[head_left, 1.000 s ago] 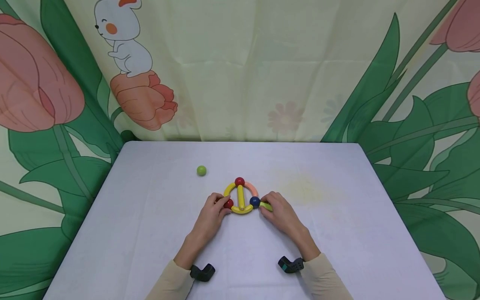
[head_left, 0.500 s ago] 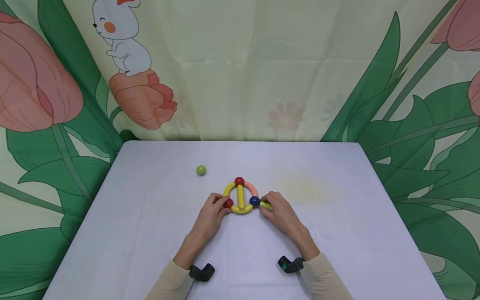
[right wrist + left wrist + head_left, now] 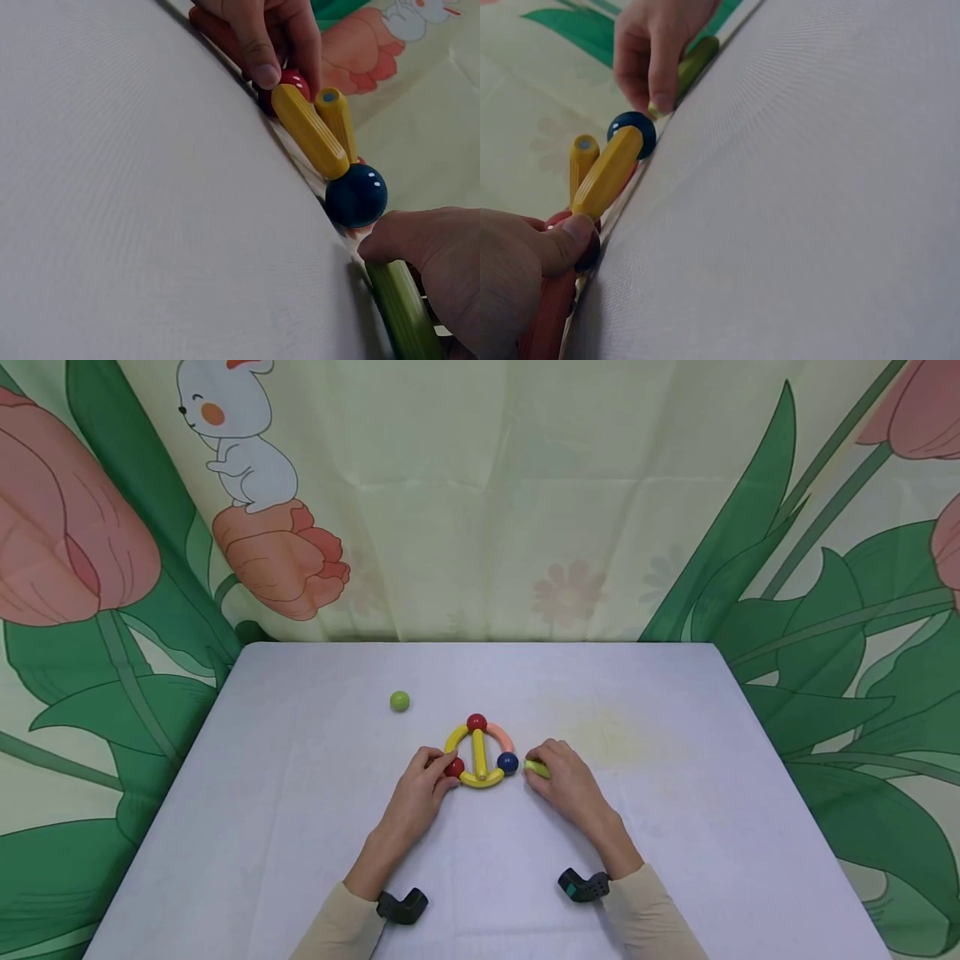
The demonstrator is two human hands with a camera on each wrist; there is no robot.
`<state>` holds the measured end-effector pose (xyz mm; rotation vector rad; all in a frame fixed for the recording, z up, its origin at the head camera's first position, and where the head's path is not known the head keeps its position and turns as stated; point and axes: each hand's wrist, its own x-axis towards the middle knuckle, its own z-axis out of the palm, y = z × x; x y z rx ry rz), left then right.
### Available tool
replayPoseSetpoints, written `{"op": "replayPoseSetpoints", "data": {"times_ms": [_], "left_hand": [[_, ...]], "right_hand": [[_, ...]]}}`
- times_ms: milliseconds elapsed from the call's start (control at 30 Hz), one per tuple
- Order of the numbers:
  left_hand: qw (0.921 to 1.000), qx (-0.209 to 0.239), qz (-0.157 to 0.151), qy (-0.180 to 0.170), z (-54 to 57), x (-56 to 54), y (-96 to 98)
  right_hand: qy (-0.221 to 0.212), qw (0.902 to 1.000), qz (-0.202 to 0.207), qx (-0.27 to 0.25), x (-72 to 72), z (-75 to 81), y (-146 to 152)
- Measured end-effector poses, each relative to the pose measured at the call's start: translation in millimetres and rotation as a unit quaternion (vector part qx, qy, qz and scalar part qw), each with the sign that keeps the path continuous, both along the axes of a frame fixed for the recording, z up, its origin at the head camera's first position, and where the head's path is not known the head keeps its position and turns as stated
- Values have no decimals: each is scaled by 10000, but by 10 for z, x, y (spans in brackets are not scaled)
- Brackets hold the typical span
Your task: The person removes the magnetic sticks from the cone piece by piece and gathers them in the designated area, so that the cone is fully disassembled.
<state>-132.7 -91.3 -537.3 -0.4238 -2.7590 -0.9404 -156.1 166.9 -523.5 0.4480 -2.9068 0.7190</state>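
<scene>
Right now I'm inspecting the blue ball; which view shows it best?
The right wrist view: the blue ball looks largest, mostly uncovered. From the left wrist, a yellow stick partly hides it; the head view shows it small.

Both sleeves (image 3: 651, 917) are beige, both wrist cameras (image 3: 402, 907) black

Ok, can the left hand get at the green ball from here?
Probably yes: nothing stands between the left hand and the green ball, though it grips the nearer red ball and must release that first.
</scene>
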Motion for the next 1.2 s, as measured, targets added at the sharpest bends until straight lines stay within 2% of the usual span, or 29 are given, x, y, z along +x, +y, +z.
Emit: {"op": "replayPoseSetpoints", "data": {"times_ms": [333,533,667,1000,1200], "left_hand": [[10000,44,20,-49,12,-9,-6],[10000,59,-3,64,11,-9,-14],[10000,13,29,16,17,-18,-21],[10000,56,42,47,25,-5,-34],[9999,160,-38,30,-14,0,-18]], "right_hand": [[-102,9999,-48,90,-7,4,26],[-77,9999,-88,128,21,60,76],[-128,9997,-142,146,29,79,121],[-371,9992,53,133,37,101,175],[-456,9985,137,256,-3,144,233]]}}
